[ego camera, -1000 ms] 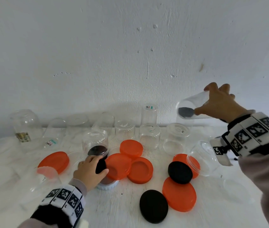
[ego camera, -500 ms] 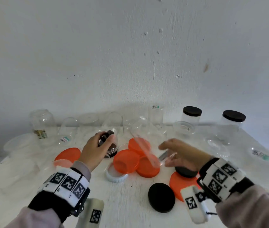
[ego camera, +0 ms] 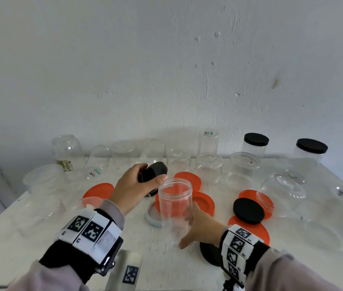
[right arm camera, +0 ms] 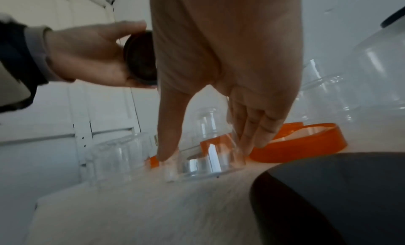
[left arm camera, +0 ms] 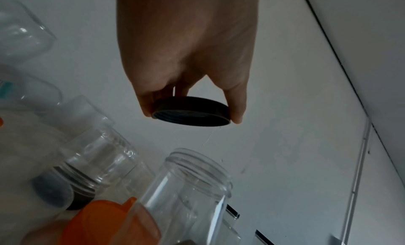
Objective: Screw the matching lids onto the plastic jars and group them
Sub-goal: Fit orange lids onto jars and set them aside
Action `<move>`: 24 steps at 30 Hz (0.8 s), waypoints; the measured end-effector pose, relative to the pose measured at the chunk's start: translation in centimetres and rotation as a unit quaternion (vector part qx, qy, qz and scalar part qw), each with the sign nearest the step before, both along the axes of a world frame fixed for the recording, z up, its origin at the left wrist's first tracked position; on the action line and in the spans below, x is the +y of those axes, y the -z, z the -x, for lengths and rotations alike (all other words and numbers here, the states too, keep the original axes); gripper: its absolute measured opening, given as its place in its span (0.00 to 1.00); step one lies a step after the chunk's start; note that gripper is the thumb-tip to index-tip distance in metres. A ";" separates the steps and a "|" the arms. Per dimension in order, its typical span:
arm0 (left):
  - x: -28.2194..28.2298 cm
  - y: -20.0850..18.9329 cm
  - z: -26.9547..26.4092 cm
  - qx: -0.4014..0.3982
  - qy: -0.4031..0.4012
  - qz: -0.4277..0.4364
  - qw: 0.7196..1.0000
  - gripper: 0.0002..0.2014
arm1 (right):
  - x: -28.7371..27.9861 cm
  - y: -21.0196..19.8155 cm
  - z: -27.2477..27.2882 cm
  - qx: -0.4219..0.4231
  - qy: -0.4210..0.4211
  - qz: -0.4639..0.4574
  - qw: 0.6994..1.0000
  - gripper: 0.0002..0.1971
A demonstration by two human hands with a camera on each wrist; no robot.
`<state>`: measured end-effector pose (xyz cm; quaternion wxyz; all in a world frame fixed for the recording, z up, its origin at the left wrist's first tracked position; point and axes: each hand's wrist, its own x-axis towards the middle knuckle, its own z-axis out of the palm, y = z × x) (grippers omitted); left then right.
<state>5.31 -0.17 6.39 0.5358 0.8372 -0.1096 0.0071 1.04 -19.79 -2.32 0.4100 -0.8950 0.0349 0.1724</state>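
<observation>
Right now the left hand [ego camera: 133,186] pinches a small black lid [ego camera: 153,171] by its rim between thumb and fingers, threads facing down and out, just left of and a little above the mouth of a clear open jar [ego camera: 175,203] at the centre of the head view. The right hand [ego camera: 201,226] steadies that jar low on its wall, thumb on one side and fingers on the other, its base on or just at the white table [ego camera: 29,238]; contact with the top cannot be told apart. To seat the lid well, it should probably be levelled first, since it sits tilted, then lowered square onto the threaded neck [left arm camera: 198,164] before any turn; starting askew risks cross-threading. A firm hold near the jar's base should stop it spinning or tipping into the orange lids [ego camera: 203,203] crowded right behind it. Two capped jars [ego camera: 255,147] stand at the upper right of the frame, likely where this one belongs afterwards.
</observation>
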 end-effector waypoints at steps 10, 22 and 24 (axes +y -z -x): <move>-2.0 -0.3 1.3 -0.055 0.103 -0.096 0.989 0.22 | -1.0 -0.1 -0.6 -0.035 -0.051 -0.088 0.994 0.56; -4.3 0.6 1.4 -0.069 0.136 -0.222 0.963 0.44 | -1.6 -0.6 -0.5 -0.064 -0.067 -0.122 0.988 0.47; -4.4 0.7 1.3 -0.068 0.138 -0.220 0.963 0.45 | -1.6 -0.6 -0.6 -0.059 -0.064 -0.118 0.989 0.47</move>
